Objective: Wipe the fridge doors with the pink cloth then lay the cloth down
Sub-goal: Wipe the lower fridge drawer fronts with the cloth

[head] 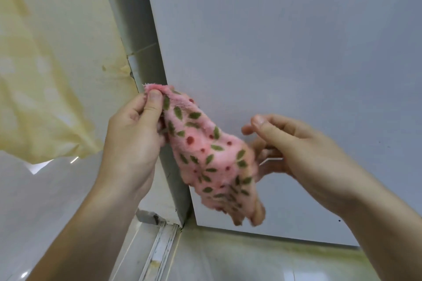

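Left hand [134, 130] pinching cloth [212, 158] by its top corner, thumb pressing over the pink pile; cloth hanging down and rightward in front of the fridge door [296, 57], lower end blurring; right hand [292, 146] sitting at the cloth's right edge, fingers curling behind it; whether gripping or only touching, cannot tell.

Cream wall [75, 18] w/ yellowed peeling sheet [27, 98] at left, glossy tile floor [251, 262] + metal track [159, 251] below.

Yellow curtain [34, 75], tiled floor [251, 262], floor rail [159, 251]
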